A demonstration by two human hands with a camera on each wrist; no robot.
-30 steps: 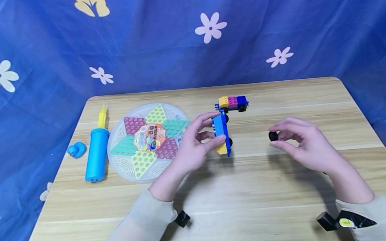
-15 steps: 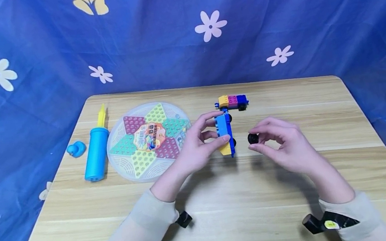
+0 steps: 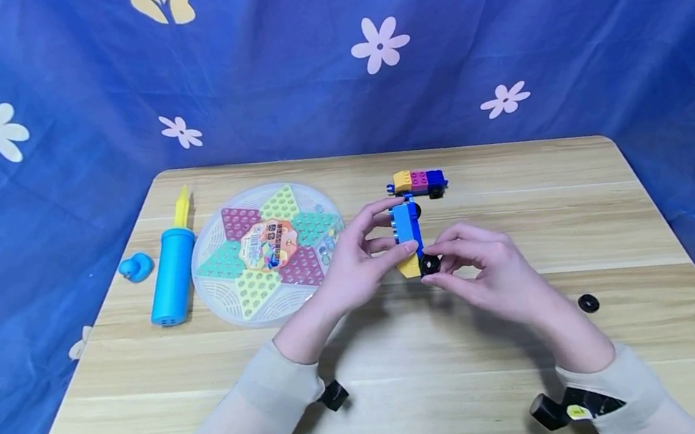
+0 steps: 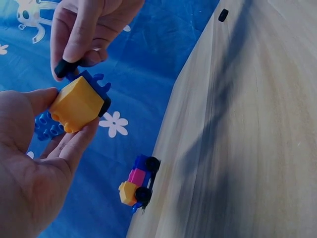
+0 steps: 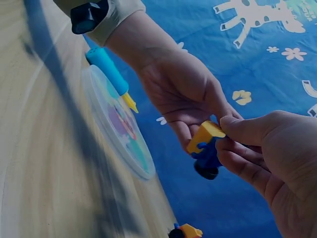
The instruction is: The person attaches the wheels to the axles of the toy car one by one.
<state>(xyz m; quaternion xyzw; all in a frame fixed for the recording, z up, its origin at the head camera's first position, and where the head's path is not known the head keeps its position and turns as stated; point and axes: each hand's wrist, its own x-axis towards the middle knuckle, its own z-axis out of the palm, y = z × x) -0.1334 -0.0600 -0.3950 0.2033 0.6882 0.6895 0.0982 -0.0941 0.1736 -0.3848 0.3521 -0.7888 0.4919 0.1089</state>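
Observation:
My left hand [image 3: 350, 265] grips a toy block car [image 3: 405, 227] of blue and yellow bricks, tipped on end above the table. In the left wrist view the car's yellow brick [image 4: 79, 103] faces the camera between thumb and fingers. A small black wheel [image 3: 430, 264] is pinched between thumb and fingers of my right hand [image 3: 495, 270], against the car's blue base at its near end. Whether the wheel sits on its axle I cannot tell. In the right wrist view my right fingers cover that wheel, while another black wheel [image 5: 206, 170] shows on the car.
A second block car [image 3: 419, 182] stands behind the hands. One loose black wheel [image 3: 589, 303] lies at the right. On the left are a round Chinese checkers board [image 3: 225, 293], a blue hand pump [image 3: 173, 278] and a blue rubber duck [image 3: 137, 267].
My right hand has moved left with the wheel until it meets the car. The left hand has shifted the car slightly right. The loose wheel at the right has come into sight.

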